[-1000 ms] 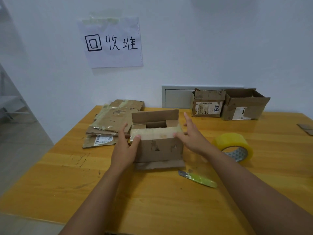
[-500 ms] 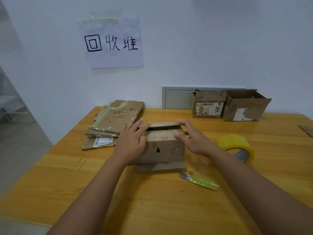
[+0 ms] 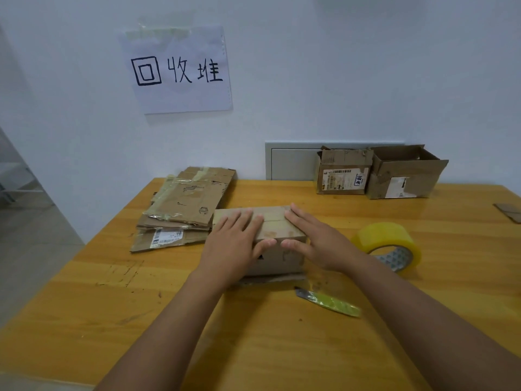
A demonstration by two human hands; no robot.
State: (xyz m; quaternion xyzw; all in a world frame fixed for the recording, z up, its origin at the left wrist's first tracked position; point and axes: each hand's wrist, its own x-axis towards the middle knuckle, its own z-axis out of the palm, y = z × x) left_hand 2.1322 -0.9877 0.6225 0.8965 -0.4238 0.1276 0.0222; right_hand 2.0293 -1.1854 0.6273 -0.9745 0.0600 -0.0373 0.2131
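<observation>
So the small cardboard box (image 3: 276,225) sits pretty much dead centre on the table (image 3: 112,320), top flaps folded down flat with the seam running left to right across the lid. Both hands are on top of it. The left hand (image 3: 235,244) lies palm down over the left half, fingers (image 3: 249,220) straight and spread, just pressing on the flap and not gripping anything. The right hand (image 3: 318,241) does the same on the right half, fingers (image 3: 296,215) stretched out flat across the lid. Both thumbs hang over the near edge and almost meet in the middle.

Going outward from the box: a roll of yellowish packing tape (image 3: 389,244) stands on edge at about 3 o'clock, near the right wrist. A green-handled cutter (image 3: 329,301) lies flat on the table at roughly 5 o'clock, close by. At 10 o'clock there's a stack of flattened cardboard (image 3: 186,207), its near corner just beside the box. Way back at 1 o'clock, two open boxes (image 3: 342,173) stand side by side against the wall. A paper sign (image 3: 177,70) with handwritten characters is taped to the wall up at 11 o'clock.
</observation>
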